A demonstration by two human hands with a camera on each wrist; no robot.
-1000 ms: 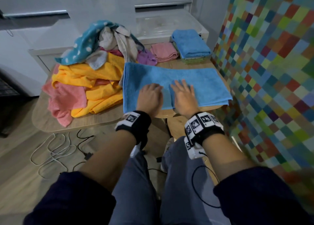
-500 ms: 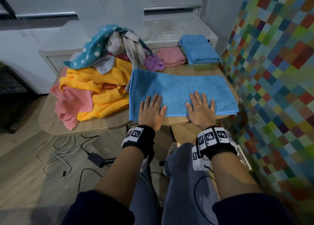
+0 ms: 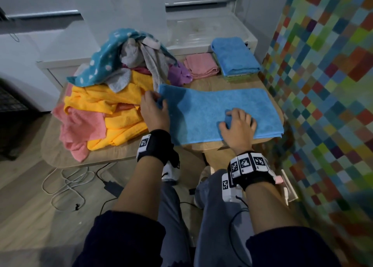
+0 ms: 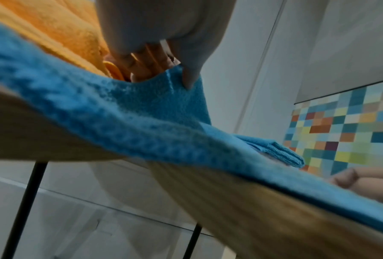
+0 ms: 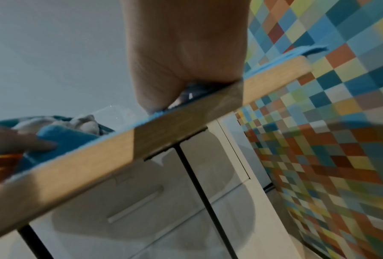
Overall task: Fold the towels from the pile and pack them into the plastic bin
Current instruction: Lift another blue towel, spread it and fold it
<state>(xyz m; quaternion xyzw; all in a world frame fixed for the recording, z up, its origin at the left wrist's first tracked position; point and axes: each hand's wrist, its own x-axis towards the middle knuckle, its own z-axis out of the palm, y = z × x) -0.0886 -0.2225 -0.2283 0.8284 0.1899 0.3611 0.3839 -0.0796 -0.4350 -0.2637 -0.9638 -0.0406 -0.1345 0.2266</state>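
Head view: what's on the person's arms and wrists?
Dark navy sleeves pushed up above bare forearms. Each wrist has a black band carrying white square tags with black fiducial patterns: left wrist band, right wrist band. White camera modules hang under both; a thin black cable trails from the right one.

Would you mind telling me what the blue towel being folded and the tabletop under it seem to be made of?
Blue towel: soft looped terry, likely microfibre or cotton, with a nubby matte pile. Tabletop: light wood-grain board, probably laminate or veneer; its edge looks smooth and matte.

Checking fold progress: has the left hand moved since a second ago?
Yes. The left hand went left along the blue towel to its end beside the yellow towels, pinching it.
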